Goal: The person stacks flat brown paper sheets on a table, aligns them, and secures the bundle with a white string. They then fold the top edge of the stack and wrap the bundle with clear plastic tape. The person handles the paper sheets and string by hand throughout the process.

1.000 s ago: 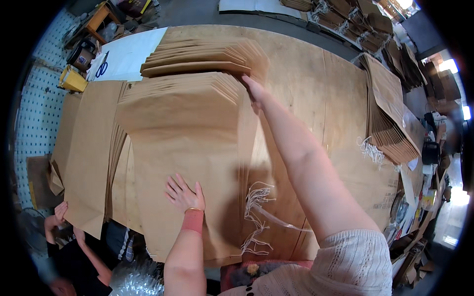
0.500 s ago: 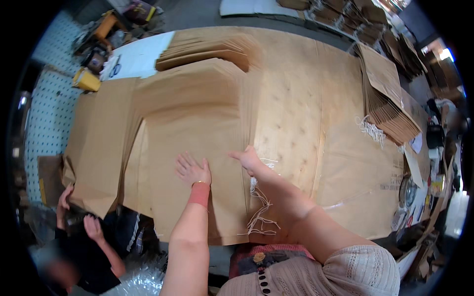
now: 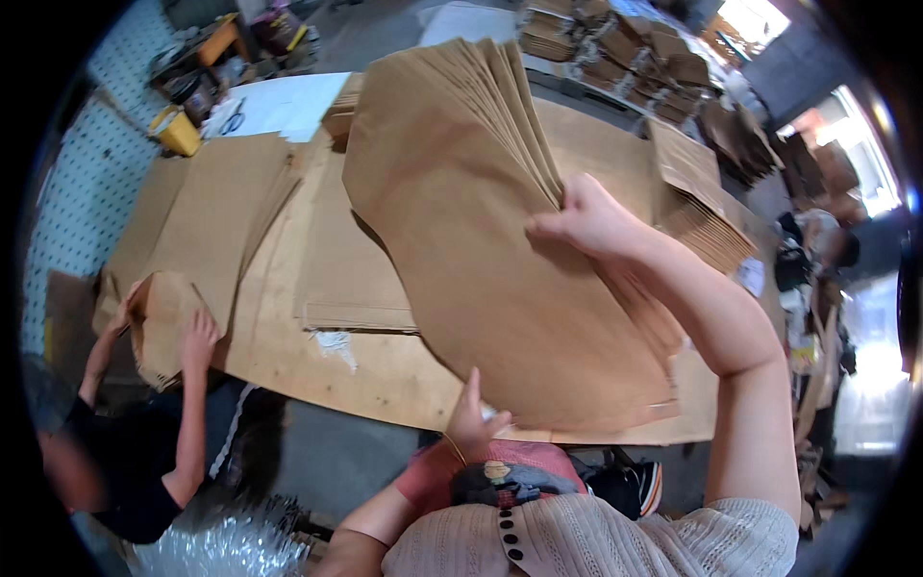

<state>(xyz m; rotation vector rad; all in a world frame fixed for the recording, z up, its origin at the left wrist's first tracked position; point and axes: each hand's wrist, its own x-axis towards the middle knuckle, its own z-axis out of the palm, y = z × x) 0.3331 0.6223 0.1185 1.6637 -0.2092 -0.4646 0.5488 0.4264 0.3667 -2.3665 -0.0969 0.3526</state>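
A fanned stack of brown paper bags (image 3: pixel 481 231) is lifted at a slant over the table, its far end raised and its layers spread. My right hand (image 3: pixel 591 219) grips the stack's right edge, thumb across the top. At the near edge of the bags is my left hand (image 3: pixel 473 423), fingers apart, with a bit of white string beside it; the bags hide part of this hand. Beneath and left of the lifted stack lies another flat pile of brown bags (image 3: pixel 351 260), with white string handles (image 3: pixel 335 348) at its near edge.
At the left, a co-worker's hands (image 3: pixel 197 337) hold a brown bag (image 3: pixel 168 322) beside a further pile (image 3: pixel 207 207). More bags (image 3: pixel 685 159) with folded layers stand at the right of the wooden table (image 3: pixel 317 370). A yellow container (image 3: pixel 175 132) and blue scissors (image 3: pixel 233 120) are at the back left.
My right hand has taken hold of the stack and swung it up and to the right. My left hand has moved from the top of the bags to their near edge.
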